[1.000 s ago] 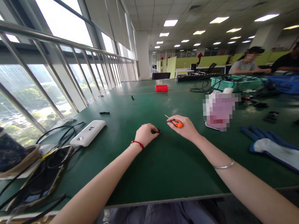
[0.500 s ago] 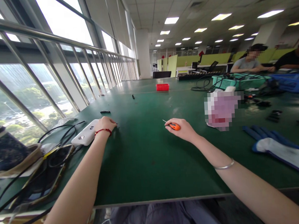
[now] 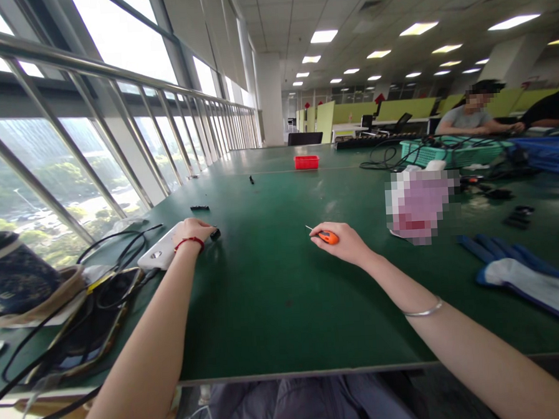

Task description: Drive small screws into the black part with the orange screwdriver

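My left hand (image 3: 195,229), a red cord round its wrist, is closed at the left of the green table (image 3: 274,285). A small black part (image 3: 215,234) pokes out from its fingertips; its exact kind is too small to tell. Under and beside that hand lies a white power bank-like device (image 3: 156,253), partly hidden by the wrist. My right hand (image 3: 344,240) is wrapped round a screwdriver (image 3: 328,237) with an orange and black handle, its thin shaft pointing left and up. The two hands are well apart, both low over the table.
Farther off stand a red tray (image 3: 306,163) and small black pieces (image 3: 199,208). At left, a phone (image 3: 86,332) lies among black cables. On the right are a blue-and-white glove (image 3: 521,275), a blurred pink item (image 3: 422,205), a green basket (image 3: 454,153) and a blue basket (image 3: 548,155). People sit behind.
The black part at my left fingertips shows more now, as that hand has turned slightly. My right hand keeps its hold on the screwdriver. The whole view has shifted a little.
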